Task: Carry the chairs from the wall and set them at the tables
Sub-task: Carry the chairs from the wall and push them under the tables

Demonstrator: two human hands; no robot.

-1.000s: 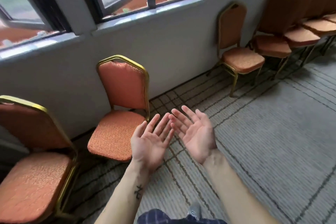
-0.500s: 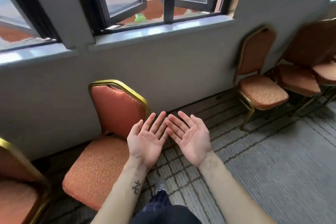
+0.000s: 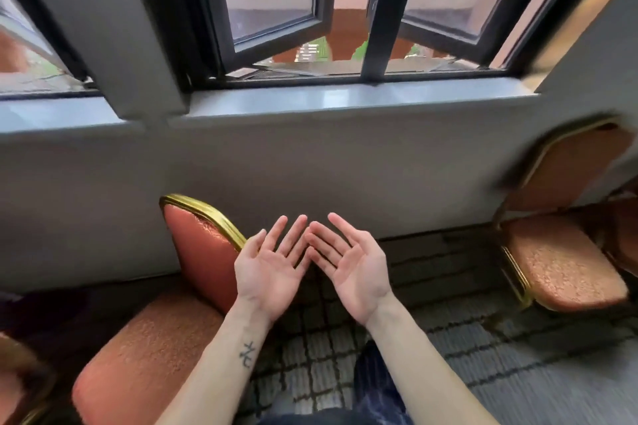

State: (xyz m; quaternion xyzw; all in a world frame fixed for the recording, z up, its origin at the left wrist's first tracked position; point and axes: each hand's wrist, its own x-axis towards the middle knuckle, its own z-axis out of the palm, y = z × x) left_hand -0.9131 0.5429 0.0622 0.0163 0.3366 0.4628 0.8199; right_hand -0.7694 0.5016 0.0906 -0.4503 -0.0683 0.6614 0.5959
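Observation:
An orange padded chair [image 3: 145, 352] with a gold frame stands against the wall at lower left, its backrest just left of my hands. My left hand [image 3: 271, 269] is held palm up with fingers spread, in front of the backrest's right edge and holding nothing. My right hand [image 3: 352, 269] is beside it, also palm up and empty, over the carpet. The fingertips of both hands nearly meet. A second orange chair [image 3: 562, 262] stands by the wall at the right.
A grey wall [image 3: 345, 166] with a window sill and open dark-framed windows fills the view ahead. Patterned grey carpet [image 3: 518, 373] lies between the two chairs. Part of another chair [image 3: 17, 373] shows at the far left edge.
The view has come closer to the wall and turned to face it. The left chair now sits lower and nearer. Both hands remain palm up and empty.

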